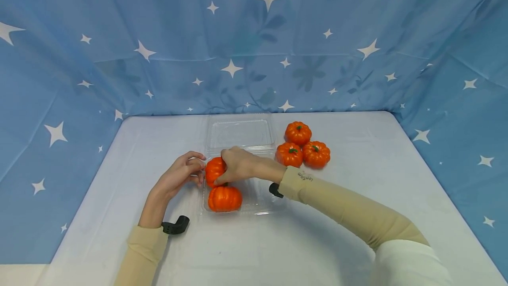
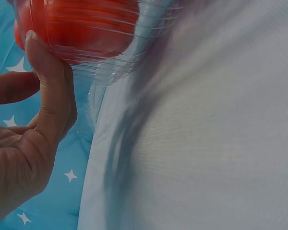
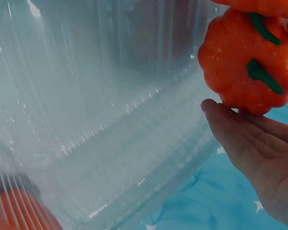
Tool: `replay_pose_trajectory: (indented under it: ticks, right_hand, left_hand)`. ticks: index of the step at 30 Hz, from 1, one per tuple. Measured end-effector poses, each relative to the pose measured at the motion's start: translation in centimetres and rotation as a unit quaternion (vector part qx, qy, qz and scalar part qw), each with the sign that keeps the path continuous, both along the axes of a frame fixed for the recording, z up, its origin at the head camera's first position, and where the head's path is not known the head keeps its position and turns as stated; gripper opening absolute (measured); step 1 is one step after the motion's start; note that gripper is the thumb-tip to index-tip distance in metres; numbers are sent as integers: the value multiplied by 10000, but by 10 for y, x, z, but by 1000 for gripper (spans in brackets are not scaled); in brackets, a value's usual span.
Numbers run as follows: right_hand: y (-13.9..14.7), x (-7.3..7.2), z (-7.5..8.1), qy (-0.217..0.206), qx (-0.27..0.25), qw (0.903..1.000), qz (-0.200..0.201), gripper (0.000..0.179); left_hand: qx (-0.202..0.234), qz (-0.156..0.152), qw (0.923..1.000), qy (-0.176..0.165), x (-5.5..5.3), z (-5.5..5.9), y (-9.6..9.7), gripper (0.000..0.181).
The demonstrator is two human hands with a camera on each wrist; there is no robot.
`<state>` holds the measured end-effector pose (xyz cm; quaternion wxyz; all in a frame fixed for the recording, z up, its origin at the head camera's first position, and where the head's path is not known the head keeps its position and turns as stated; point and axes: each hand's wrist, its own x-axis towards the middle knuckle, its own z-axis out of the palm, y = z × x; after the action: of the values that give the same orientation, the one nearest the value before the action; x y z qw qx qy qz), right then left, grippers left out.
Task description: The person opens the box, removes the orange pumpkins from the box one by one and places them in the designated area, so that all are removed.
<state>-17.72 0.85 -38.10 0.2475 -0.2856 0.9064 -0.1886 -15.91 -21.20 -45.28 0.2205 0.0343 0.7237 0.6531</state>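
My right hand (image 1: 240,163) grips an orange toy pumpkin (image 1: 214,170) with a green stem, at the back left inside a clear plastic container (image 1: 258,200). In the right wrist view, fingers lie along one side of this pumpkin (image 3: 242,62) and the thumb shows at the other. A second pumpkin (image 1: 225,199) sits on its side right in front of it, in the container's front left. My left hand (image 1: 180,173) is at the container's left wall, fingers loosely bent. One of its fingertips touches the clear wall in the left wrist view.
The container's clear lid (image 1: 240,133) lies folded back behind it. Three more pumpkins (image 1: 316,154) stand grouped on the white table (image 1: 357,189), right of the container. A blue curtain with white stars (image 1: 254,56) hangs behind the table.
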Motion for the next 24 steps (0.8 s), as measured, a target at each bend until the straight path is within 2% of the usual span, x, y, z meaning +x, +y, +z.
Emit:
replay_pose_trajectory:
  ticks: [13, 20, 24]
  right_hand:
    - [7, -2, 8, 386, -674, 9969, 110, 54]
    - [13, -2, 12, 319, -899, 9954, 96, 54]
    - [15, -2, 13, 240, -856, 9959, 186, 54]
  left_hand:
    - [-23, -5, 10000, 71, 1, 0, 0, 30]
    - [-33, -3, 10000, 52, 1, 0, 0, 32]
    - [-29, 19, 10000, 37, 1, 0, 0, 33]
